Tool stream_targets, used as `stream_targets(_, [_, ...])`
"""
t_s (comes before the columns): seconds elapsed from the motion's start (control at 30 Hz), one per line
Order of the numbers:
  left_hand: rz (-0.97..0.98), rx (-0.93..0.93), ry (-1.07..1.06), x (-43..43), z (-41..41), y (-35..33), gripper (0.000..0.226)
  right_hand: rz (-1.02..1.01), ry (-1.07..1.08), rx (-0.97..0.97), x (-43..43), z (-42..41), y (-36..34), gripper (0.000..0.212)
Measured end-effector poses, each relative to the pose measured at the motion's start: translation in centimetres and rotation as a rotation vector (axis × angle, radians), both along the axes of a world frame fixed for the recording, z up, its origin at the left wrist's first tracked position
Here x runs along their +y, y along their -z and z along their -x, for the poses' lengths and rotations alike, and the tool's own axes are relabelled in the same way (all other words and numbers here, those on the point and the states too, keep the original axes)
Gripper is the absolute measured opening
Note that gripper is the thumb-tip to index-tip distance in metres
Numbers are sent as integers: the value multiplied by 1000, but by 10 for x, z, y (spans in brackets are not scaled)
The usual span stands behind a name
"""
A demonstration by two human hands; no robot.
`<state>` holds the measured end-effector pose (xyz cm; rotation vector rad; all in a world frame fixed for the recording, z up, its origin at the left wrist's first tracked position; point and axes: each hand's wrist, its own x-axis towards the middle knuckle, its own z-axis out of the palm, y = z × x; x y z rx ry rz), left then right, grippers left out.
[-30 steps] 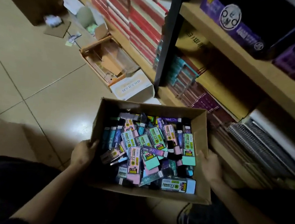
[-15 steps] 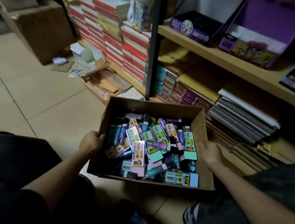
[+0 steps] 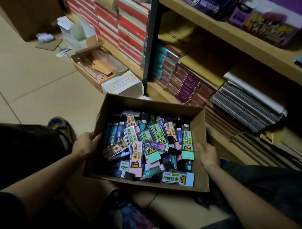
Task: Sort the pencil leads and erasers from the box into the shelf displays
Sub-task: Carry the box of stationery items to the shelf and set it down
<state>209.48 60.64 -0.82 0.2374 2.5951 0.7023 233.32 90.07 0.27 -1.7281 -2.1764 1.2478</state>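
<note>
An open cardboard box [image 3: 152, 105] sits low in front of me, filled with several pastel erasers and slim pencil lead cases [image 3: 149, 147] in a loose heap. My left hand [image 3: 86, 144] grips the box's left wall, thumb at the rim. My right hand [image 3: 207, 156] holds the right wall, thumb up along the edge and fingers hidden behind the cardboard. On the upper wooden shelf [image 3: 244, 40] stand purple display boxes [image 3: 264, 20] and a dark one [image 3: 207, 2].
Notebooks and spiral pads [image 3: 244, 108] fill the lower shelf to the right. A black upright post [image 3: 150, 41] divides the shelving. Red-and-white book stacks [image 3: 118, 16], an open carton [image 3: 97, 67] and scraps lie on the tiled floor [image 3: 31, 78]. My shoe [image 3: 61, 126] is at the left.
The view has tilted up, so more of the shelves and the purple displays shows. Both hands have stayed on the box's sides and the box keeps its place between them.
</note>
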Motion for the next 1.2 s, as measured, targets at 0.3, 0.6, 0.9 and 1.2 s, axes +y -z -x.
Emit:
stream_targets(0.3, [46,-47,-38,12,17,49,36,21,-10,-27,11,20,50,25])
stream_targets(0.6, [87,-90,-23,11,24,76,37,50,-1,-74,12,29,79,28])
stream_targets(0.9, [-113,224,-82,36,21,59,37,-3,-158,-299,32,61,51,39])
stream_targets(1.2, [-180,-292,396,57,-9,62,64,177,-561,-186,4,115,52,44])
